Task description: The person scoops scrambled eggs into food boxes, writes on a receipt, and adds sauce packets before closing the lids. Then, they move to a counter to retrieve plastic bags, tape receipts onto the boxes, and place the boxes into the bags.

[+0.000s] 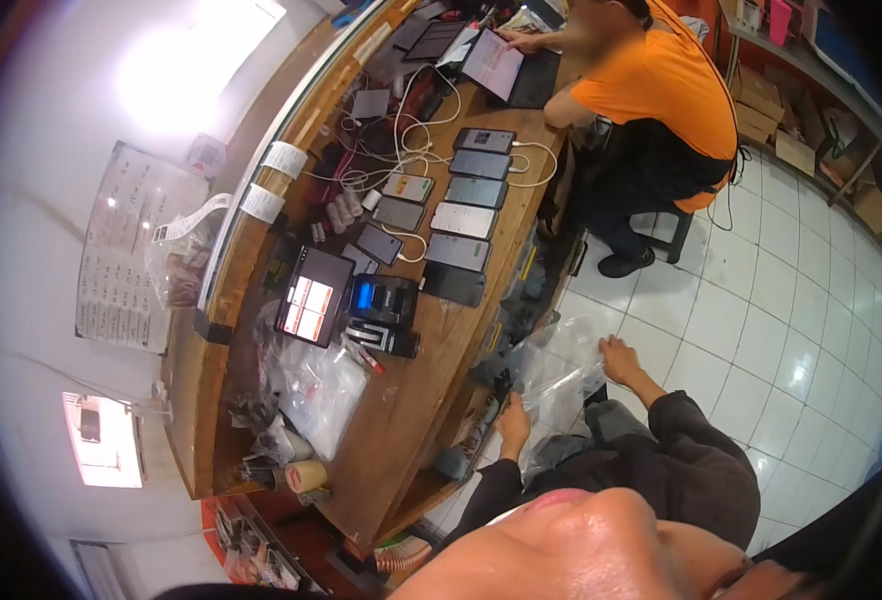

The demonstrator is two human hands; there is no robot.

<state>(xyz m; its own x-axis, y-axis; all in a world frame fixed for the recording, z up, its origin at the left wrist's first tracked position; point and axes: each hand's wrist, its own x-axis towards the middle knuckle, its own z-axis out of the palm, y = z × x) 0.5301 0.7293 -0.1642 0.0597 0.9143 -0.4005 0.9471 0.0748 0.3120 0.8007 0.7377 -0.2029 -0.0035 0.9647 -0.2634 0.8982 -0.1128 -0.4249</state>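
A transparent plastic bag [551,372] is stretched between my two hands, beside the front edge of the wooden workbench and above my lap. My left hand [513,424] pinches its near left side, close to the bench. Over the tiled floor, my right hand [619,362] grips the bag's right edge with bent fingers. The bag looks thin and crumpled; I cannot make out anything inside it.
Several phones [464,218] with white cables lie on the workbench [401,400]. Near them are a tablet [315,296], a small black printer [383,300], plastic bags [313,395] and a tape roll [306,476]. A person in an orange shirt [661,85] sits at a laptop [501,70].
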